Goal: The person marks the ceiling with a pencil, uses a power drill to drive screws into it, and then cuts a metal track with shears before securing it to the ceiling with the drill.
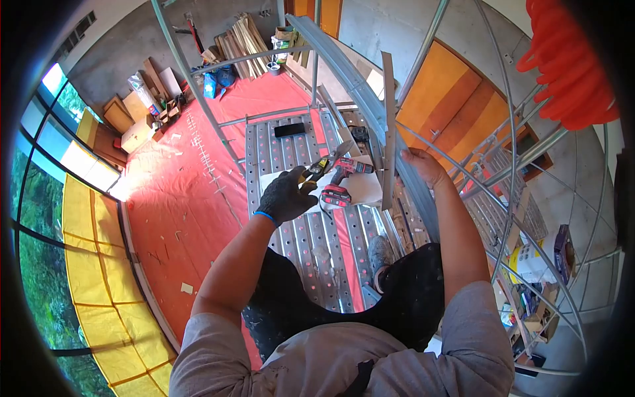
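My left hand (286,196), in a dark glove with a blue cuff, is closed on the yellow-and-black handles of tin snips (319,167). The snips' blades point up and right, over the platform. My bare right hand (424,168) grips the edge of a long grey metal channel (357,86), its fingers partly hidden. This channel slants from the top middle down to my right knee. Alongside it stands a narrower metal strip (389,132). Just right of the snips, a red cordless drill (344,173) lies on a white sheet (364,192) on the platform.
I am on a perforated metal scaffold platform (291,245), where a black phone (289,130) lies. Scaffold poles (198,92) rise around it. Coiled red hose (575,66) hangs at upper right. Below, red sheeting (165,212) covers the floor, with boards (245,43) against the wall.
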Demonstrator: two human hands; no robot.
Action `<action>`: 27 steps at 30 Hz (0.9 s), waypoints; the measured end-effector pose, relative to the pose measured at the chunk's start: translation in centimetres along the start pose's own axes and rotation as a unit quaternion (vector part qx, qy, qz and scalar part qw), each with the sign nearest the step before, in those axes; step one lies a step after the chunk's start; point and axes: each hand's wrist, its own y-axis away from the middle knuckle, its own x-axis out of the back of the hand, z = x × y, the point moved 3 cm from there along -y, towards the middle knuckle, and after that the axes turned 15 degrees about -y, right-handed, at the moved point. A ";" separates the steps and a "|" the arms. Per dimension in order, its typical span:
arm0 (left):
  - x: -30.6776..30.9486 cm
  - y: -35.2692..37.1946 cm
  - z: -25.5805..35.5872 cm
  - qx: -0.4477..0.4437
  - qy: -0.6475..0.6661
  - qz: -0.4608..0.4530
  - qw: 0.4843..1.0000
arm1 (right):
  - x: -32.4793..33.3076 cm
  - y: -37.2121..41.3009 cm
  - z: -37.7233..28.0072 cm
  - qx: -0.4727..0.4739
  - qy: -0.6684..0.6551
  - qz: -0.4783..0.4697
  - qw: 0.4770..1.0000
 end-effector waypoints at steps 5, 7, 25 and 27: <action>-0.4 -0.3 -0.1 -0.007 -0.008 0.002 1.000 | 0.1 0.0 -0.2 0.009 0.005 -0.018 1.000; -0.9 -0.6 -0.5 -0.003 -0.034 -0.017 0.999 | 0.1 0.0 -0.2 0.014 -0.003 -0.013 1.000; -21.7 -7.8 -8.5 0.053 -0.308 -0.495 0.811 | 1.8 -3.5 0.1 0.082 0.353 0.136 0.922; -23.3 -5.9 -8.6 0.128 -0.307 -0.367 0.868 | 1.9 -3.7 0.3 0.085 0.345 0.139 0.924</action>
